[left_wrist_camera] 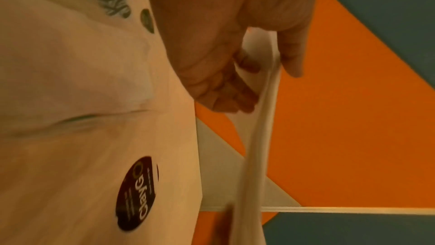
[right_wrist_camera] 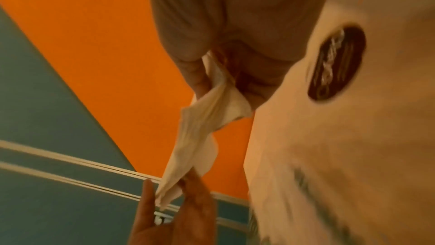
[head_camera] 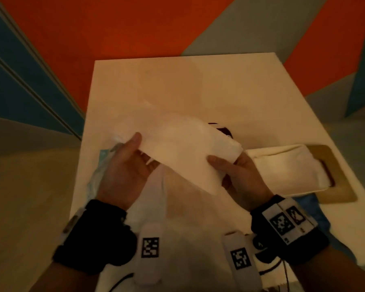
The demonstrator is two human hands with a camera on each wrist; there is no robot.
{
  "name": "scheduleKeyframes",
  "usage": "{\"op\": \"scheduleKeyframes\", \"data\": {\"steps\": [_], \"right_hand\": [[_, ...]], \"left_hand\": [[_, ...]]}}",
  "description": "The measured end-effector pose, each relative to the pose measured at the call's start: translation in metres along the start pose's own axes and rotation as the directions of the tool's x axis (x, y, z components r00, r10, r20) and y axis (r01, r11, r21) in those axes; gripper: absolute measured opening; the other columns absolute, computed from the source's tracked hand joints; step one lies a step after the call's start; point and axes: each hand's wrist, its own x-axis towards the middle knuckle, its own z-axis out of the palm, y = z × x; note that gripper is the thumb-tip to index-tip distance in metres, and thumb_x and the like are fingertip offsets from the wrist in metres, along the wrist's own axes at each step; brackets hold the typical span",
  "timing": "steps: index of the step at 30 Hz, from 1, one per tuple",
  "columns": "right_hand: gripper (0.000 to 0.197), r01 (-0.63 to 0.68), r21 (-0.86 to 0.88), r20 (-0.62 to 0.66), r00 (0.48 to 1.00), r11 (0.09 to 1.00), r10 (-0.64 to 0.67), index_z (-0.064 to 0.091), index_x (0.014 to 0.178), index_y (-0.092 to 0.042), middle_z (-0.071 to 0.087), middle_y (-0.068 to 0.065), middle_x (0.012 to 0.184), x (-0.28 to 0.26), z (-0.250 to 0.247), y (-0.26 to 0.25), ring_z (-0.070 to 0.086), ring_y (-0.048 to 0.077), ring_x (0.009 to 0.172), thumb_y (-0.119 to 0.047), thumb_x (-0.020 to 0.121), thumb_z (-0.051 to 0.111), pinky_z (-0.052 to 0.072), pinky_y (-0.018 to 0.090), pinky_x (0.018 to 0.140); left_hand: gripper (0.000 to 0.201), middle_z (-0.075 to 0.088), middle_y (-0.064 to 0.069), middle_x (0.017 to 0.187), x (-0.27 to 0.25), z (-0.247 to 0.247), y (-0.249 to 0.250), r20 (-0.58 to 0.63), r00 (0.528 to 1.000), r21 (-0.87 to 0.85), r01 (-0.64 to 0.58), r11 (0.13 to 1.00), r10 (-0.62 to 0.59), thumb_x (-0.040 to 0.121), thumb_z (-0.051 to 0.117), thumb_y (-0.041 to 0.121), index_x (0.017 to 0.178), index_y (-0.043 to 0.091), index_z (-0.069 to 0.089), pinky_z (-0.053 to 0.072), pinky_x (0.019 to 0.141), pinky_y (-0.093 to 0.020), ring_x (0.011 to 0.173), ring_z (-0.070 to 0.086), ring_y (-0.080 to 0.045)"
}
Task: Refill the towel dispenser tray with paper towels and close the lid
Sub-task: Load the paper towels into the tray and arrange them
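Observation:
I hold a stack of white folded paper towels (head_camera: 181, 144) in the air over the white table (head_camera: 198, 85), one end in each hand. My left hand (head_camera: 139, 148) pinches the left end, thumb on top. My right hand (head_camera: 223, 167) grips the right end in the same way. In the left wrist view my left hand (left_wrist_camera: 268, 79) holds the towels (left_wrist_camera: 256, 146) edge-on. In the right wrist view my right hand (right_wrist_camera: 223, 85) pinches the crumpled towel end (right_wrist_camera: 195, 137). The white dispenser tray (head_camera: 282, 165) lies at the right with towels in it, against a tan lid (head_camera: 337, 186) with a slot.
A clear plastic wrapper with a dark oval sticker (head_camera: 221, 129) lies on the table under the towels; the sticker (left_wrist_camera: 139, 193) also shows in the left wrist view. More crumpled wrapper (head_camera: 97, 175) hangs at the table's left edge. An orange, grey and blue floor surrounds the table.

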Motion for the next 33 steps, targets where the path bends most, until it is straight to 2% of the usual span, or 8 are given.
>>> {"op": "scheduleKeyframes", "data": {"steps": [6,10,14,17,19,24,29,33], "right_hand": [[0.031,-0.070,-0.423,-0.119,0.993,0.904,0.022,0.059,0.105,-0.017,0.069,-0.012,0.081,-0.030,-0.093,-0.058,0.066,0.002,0.072,0.002,0.081,0.059,0.053,0.013,0.054],[0.051,-0.135,-0.588,-0.250,0.968,0.798,-0.021,0.049,0.124,-0.013,0.061,0.010,0.111,-0.027,-0.158,-0.083,0.057,0.027,0.101,-0.007,0.077,0.067,0.051,0.042,0.081],[0.068,-0.173,-0.769,-0.310,0.943,0.615,-0.122,0.038,0.130,-0.013,0.056,0.017,0.113,-0.013,-0.200,-0.084,0.055,0.031,0.098,-0.010,0.072,0.073,0.053,0.043,0.074],[0.074,-0.128,-0.872,-0.222,0.964,0.472,-0.148,0.029,0.135,-0.009,0.046,0.010,0.098,-0.005,-0.209,-0.081,0.045,0.021,0.088,-0.004,0.074,0.071,0.038,0.011,0.056],[0.075,-0.080,-0.921,-0.144,0.979,0.380,-0.143,0.027,0.134,-0.008,0.044,0.001,0.087,-0.001,-0.211,-0.077,0.043,0.018,0.083,-0.002,0.074,0.070,0.034,0.010,0.050],[0.075,-0.011,-0.989,-0.022,0.997,0.146,-0.075,0.023,0.135,-0.015,0.050,0.006,0.088,0.004,-0.212,-0.069,0.058,0.030,0.089,-0.012,0.076,0.069,0.041,0.030,0.066],[0.073,0.101,-0.994,0.095,0.990,0.052,-0.106,0.029,0.134,-0.015,0.054,0.017,0.121,-0.003,-0.212,-0.076,0.056,0.034,0.103,-0.018,0.075,0.072,0.041,0.031,0.071],[0.050,0.344,-0.918,0.387,0.889,-0.199,-0.247,0.058,0.106,-0.012,0.060,0.023,0.115,-0.016,-0.223,-0.092,0.056,0.036,0.100,-0.013,0.062,0.081,0.049,0.039,0.077]], "left_hand": [[0.037,0.072,0.003,0.092,0.017,0.049,-0.031,-0.008,0.980,0.534,0.171,0.828,-0.197,0.077,0.060,0.007,0.113,0.016,0.058,0.057,0.067,-0.021,0.078,0.069,-0.007],[0.048,0.058,-0.007,0.115,0.022,0.101,-0.087,0.035,0.983,0.718,0.101,0.689,-0.180,0.082,0.057,-0.003,0.125,0.012,0.045,0.052,0.078,-0.025,0.100,0.055,-0.018],[0.059,0.046,-0.007,0.132,0.036,0.136,-0.137,0.012,0.983,0.869,0.082,0.488,-0.185,0.085,0.054,0.005,0.136,0.014,0.026,0.036,0.085,-0.025,0.109,0.046,-0.016],[0.067,0.042,-0.010,0.139,0.040,0.151,-0.160,0.003,0.982,0.950,0.056,0.306,-0.189,0.086,0.052,0.007,0.140,0.019,0.015,0.038,0.091,-0.027,0.119,0.047,-0.025],[0.072,0.035,-0.012,0.145,0.039,0.154,-0.171,0.000,0.981,0.989,0.030,0.147,-0.196,0.086,0.049,0.007,0.142,0.024,0.006,0.039,0.095,-0.031,0.120,0.047,-0.028],[0.080,0.031,-0.016,0.147,0.035,0.158,-0.182,-0.004,0.988,0.986,-0.022,-0.164,-0.155,0.088,0.045,0.007,0.142,0.022,-0.012,0.045,0.090,-0.034,0.110,0.056,-0.031],[0.082,0.029,-0.010,0.141,0.037,0.164,-0.188,0.026,0.990,0.968,-0.060,-0.243,-0.142,0.088,0.050,0.010,0.142,0.020,-0.011,0.048,0.077,-0.027,0.096,0.059,-0.025],[0.078,0.026,-0.009,0.146,0.026,0.172,-0.168,0.168,0.983,0.898,-0.186,-0.399,-0.080,0.083,0.061,0.025,0.142,0.016,0.011,0.039,0.101,-0.033,0.127,0.035,-0.026]]}}
